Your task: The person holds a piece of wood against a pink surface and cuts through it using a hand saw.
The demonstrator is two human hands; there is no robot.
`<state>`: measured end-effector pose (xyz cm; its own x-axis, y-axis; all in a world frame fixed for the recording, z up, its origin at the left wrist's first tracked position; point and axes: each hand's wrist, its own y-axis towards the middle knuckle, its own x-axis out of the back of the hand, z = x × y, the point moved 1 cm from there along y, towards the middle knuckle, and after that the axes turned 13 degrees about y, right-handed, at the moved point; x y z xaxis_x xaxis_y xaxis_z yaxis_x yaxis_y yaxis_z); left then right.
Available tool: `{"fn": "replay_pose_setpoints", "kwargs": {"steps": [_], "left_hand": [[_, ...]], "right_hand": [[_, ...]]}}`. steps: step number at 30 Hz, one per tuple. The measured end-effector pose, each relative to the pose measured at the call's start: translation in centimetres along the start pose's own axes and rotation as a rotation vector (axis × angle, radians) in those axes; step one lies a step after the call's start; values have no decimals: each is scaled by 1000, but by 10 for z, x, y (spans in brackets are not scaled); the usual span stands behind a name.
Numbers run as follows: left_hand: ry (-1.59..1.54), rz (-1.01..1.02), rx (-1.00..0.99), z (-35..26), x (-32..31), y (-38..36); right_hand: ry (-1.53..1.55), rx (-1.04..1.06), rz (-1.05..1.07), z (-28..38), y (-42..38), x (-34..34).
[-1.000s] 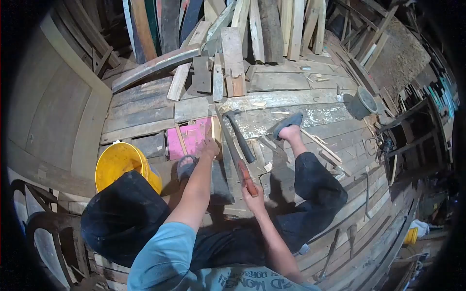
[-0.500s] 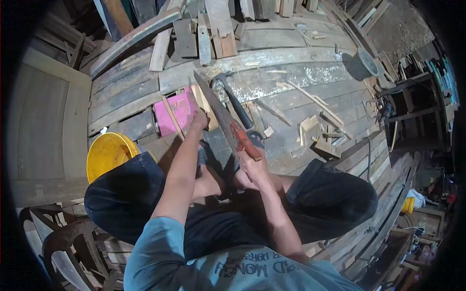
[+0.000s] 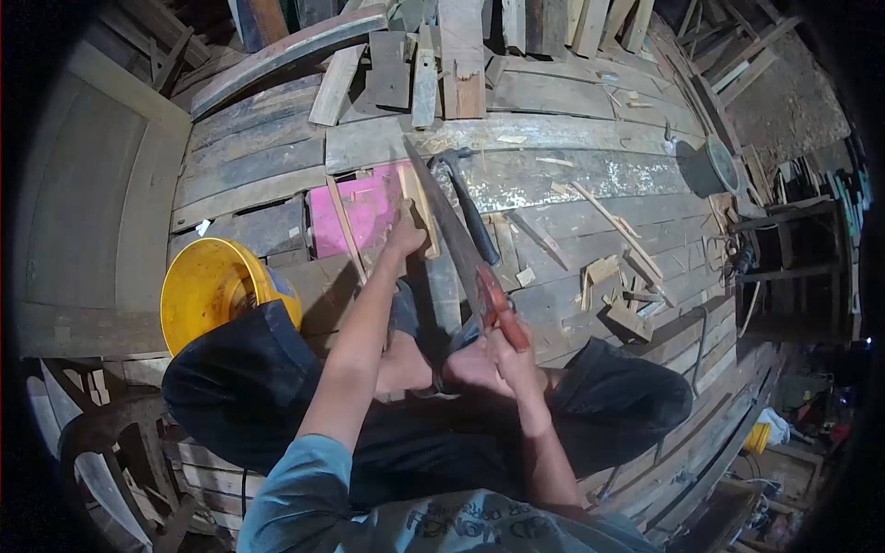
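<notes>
My right hand [image 3: 514, 358] is closed round the orange-red handle of a handsaw [image 3: 450, 221]. Its long blade points away from me, up and to the left. My left hand [image 3: 404, 236] grips a short pale piece of wood [image 3: 421, 210] just left of the blade, with the thumb along it. Under and beside that hand lies a pink sheet [image 3: 346, 214], crossed by a thin wooden strip [image 3: 344, 224]. On the blade's other side, a hammer [image 3: 475, 214] with a dark handle rests on the boards.
A yellow bucket [image 3: 210, 290] stands by my left knee. Wood scraps [image 3: 631, 318] and sticks [image 3: 616, 226] litter the plank floor [image 3: 553, 138] to the right. Several boards [image 3: 390, 74] lie at the far side, and a grey basin [image 3: 712, 168] sits far right.
The view has shifted, so the floor things appear farther right and lower. The saw handle is closer to my body. Both hands keep their grips.
</notes>
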<state>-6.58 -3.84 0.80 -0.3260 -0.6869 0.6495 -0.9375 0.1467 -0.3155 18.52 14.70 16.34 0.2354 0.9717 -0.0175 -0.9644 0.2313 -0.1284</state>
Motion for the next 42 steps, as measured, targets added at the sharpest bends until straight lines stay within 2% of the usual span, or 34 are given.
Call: {"fn": "replay_pose_setpoints", "kwargs": {"steps": [2,3,6,8,10,11,14,16,19,22,23,25,29,30,31,32,33,35,37,38,39,42], "left_hand": [[-260,-59,-20,13,-27,30],[-85,-46,10,1,-20,36],[95,-155,117,-31,-26,37],[65,-226,134,-47,-31,35],[15,-240,104,-55,-31,24],[72,-314,170,-60,-36,17],[55,-247,156,-56,-47,10],[93,-263,138,-60,-49,5],[64,-276,76,-51,-51,10],[89,-250,82,-47,-43,6],[122,-216,144,-51,-38,4],[166,-284,102,-46,-40,6],[141,-359,83,-32,-45,14],[117,-388,64,-38,-36,10],[91,-230,150,-40,-24,7],[97,-261,164,-36,-21,10],[103,-291,178,-32,-17,14],[121,-385,148,-10,-20,29],[96,-352,179,-24,-8,24],[84,-338,195,-34,-1,22],[90,-585,83,-8,-23,41],[94,-575,159,-28,-16,27]], "right_hand": [[-152,241,-24,1,-10,-4],[-61,20,-75,11,-18,-5],[-22,-106,-30,1,-25,3],[-117,-2,-13,4,-25,2],[-59,-11,-38,-3,-24,6],[29,-34,-60,-11,-28,10],[225,-212,-149,-12,-37,25],[9,-30,-107,8,-37,30],[28,-93,-160,14,-41,34],[73,-17,-118,11,-38,34],[41,11,-105,11,-37,33],[-28,67,-84,10,-35,30],[43,96,-69,6,-28,30],[45,87,-55,3,-25,31],[49,78,-41,-3,-21,31],[54,68,-26,-5,-18,31],[29,-51,10,-6,-15,31],[-21,56,43,2,2,25],[-85,144,48,-1,13,21],[-3,83,23,-3,15,22],[52,15,23,-6,16,23],[125,-83,19,-12,15,22]]}}
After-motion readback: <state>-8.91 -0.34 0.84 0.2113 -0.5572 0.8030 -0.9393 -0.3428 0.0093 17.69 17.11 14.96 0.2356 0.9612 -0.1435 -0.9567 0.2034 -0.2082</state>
